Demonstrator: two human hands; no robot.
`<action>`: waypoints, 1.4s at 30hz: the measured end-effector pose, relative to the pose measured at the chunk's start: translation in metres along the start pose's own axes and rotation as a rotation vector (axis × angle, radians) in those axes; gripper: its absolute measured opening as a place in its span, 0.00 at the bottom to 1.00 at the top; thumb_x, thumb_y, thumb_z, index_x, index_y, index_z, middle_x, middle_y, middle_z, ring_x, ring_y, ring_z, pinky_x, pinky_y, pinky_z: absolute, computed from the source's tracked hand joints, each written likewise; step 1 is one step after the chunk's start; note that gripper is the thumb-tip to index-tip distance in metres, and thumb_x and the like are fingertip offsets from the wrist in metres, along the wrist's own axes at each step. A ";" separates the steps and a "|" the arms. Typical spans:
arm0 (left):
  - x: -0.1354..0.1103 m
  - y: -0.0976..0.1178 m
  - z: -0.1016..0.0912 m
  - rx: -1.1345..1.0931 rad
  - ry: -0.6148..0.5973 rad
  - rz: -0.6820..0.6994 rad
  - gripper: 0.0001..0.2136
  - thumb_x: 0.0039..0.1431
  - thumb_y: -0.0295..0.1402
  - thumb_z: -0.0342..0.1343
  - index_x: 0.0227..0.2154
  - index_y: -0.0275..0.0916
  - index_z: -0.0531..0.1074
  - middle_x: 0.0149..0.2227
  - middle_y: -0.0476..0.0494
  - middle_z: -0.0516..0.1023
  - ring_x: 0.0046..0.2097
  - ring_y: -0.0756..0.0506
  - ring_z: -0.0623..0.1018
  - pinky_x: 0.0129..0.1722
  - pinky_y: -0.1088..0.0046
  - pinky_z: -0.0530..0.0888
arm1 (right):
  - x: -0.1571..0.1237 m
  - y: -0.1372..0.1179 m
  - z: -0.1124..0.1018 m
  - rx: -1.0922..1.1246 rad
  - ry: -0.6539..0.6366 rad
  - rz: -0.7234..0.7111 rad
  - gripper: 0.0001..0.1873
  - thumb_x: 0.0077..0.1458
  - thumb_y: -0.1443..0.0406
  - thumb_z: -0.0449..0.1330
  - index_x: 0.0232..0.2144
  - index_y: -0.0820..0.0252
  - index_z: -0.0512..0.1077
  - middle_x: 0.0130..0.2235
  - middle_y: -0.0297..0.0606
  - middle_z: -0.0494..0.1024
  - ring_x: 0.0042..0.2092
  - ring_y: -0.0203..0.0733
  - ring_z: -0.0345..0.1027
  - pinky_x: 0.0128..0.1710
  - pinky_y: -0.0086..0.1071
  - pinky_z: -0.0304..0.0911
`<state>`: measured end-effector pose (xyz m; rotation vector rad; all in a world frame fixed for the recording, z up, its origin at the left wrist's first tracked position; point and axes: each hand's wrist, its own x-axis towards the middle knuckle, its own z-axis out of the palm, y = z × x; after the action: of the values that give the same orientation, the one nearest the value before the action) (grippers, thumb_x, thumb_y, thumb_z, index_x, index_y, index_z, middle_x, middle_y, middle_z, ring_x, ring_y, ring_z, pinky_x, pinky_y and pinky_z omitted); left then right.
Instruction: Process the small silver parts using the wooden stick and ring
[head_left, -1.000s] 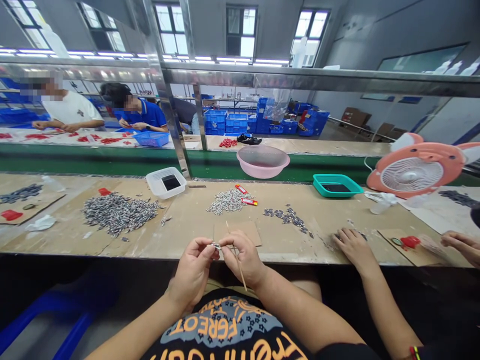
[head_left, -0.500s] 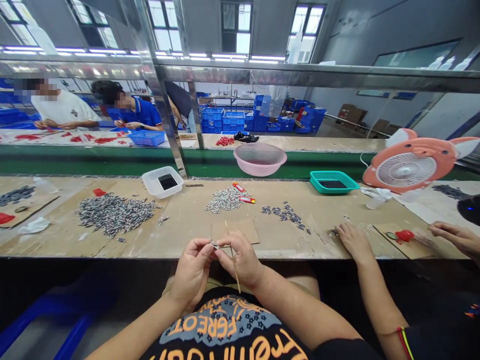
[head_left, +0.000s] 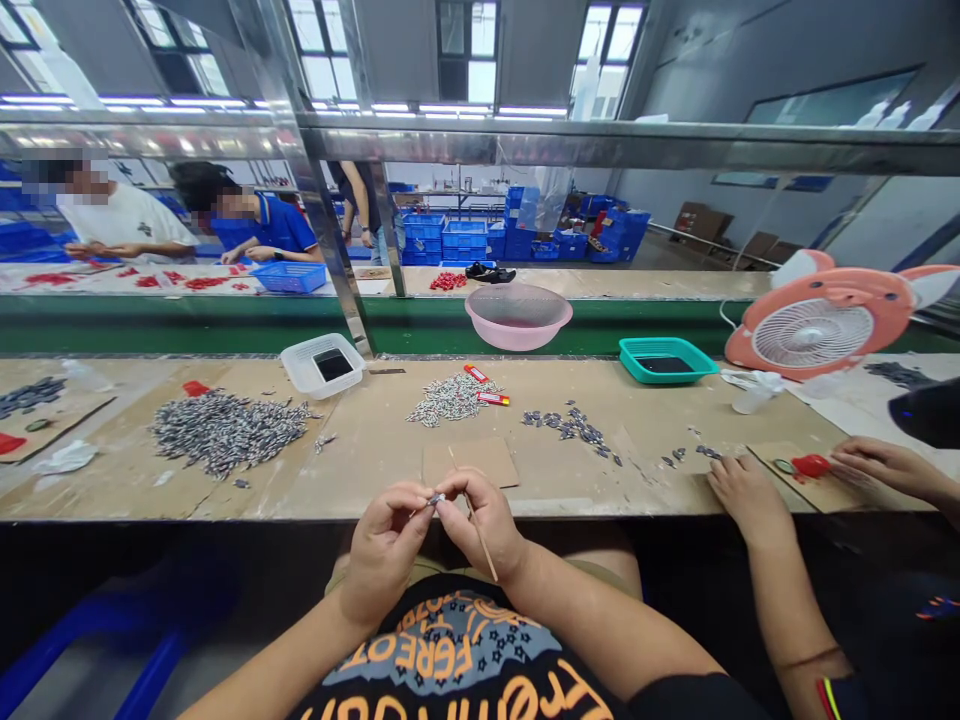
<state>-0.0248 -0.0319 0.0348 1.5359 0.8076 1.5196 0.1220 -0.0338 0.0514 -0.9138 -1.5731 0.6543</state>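
The worktop [head_left: 375, 460] was inspected from the wearer's seat at 6 o'clock. At 10 o'clock, a dark heap of small parts [head_left: 30, 398] lies on a cardboard sheet [head_left: 75, 415], with a large silver-and-black heap [head_left: 225, 432] to its right. At 11 o'clock stands a white plastic tub [head_left: 322, 365].

At centre, the left hand [head_left: 386, 550] forms a narrow pinch on one small metal part [head_left: 436, 498], held just above the worktop edge. The right hand [head_left: 480, 525] is also narrow, closed on a wooden stick [head_left: 486, 552], its fingertips against the part.

At 12 o'clock, a smaller pale heap [head_left: 450, 400] lies just beside two red-marked packets [head_left: 487, 398]. At 1 o'clock are a dark scatter [head_left: 574, 428] and a teal tray [head_left: 667, 360]. At 2 o'clock, a co-worker's nearer hand [head_left: 746, 505] and other hand [head_left: 874, 462] rest below a pink fan [head_left: 810, 335].

Count: one part in hand, one stick, two packets, three listed heaps and one scatter; the parts are too many to count. Judged: much loose stock remains; finished parts cannot be told from unfinished.
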 end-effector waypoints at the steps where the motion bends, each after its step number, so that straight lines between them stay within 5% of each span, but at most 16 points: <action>1: 0.000 0.000 0.000 0.003 -0.009 -0.014 0.04 0.53 0.27 0.58 0.32 0.40 0.70 0.36 0.44 0.73 0.40 0.46 0.74 0.41 0.68 0.72 | 0.000 0.000 0.000 -0.004 0.007 -0.010 0.05 0.51 0.68 0.56 0.33 0.58 0.69 0.31 0.34 0.70 0.34 0.37 0.64 0.38 0.33 0.63; 10: 0.003 0.002 -0.002 0.096 -0.047 -0.072 0.05 0.53 0.27 0.58 0.33 0.40 0.71 0.35 0.45 0.72 0.38 0.46 0.74 0.39 0.70 0.71 | 0.000 0.001 0.000 -0.014 0.007 -0.029 0.05 0.50 0.69 0.56 0.32 0.57 0.69 0.30 0.34 0.70 0.34 0.37 0.65 0.37 0.33 0.63; 14: 0.004 0.002 -0.005 0.240 -0.066 -0.002 0.06 0.53 0.26 0.57 0.34 0.41 0.73 0.35 0.44 0.73 0.38 0.46 0.73 0.39 0.71 0.70 | -0.001 0.002 -0.001 -0.018 -0.002 -0.022 0.05 0.51 0.69 0.55 0.31 0.57 0.69 0.29 0.34 0.69 0.34 0.37 0.64 0.37 0.33 0.63; 42: 0.005 -0.007 -0.002 0.309 -0.061 0.265 0.10 0.53 0.20 0.55 0.35 0.41 0.71 0.35 0.47 0.72 0.39 0.48 0.73 0.38 0.71 0.72 | 0.000 0.002 0.002 -0.002 -0.008 -0.015 0.06 0.49 0.70 0.54 0.32 0.59 0.68 0.30 0.34 0.67 0.34 0.37 0.62 0.37 0.33 0.61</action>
<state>-0.0258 -0.0236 0.0306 1.9719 0.8605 1.5799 0.1207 -0.0322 0.0493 -0.9007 -1.5869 0.6468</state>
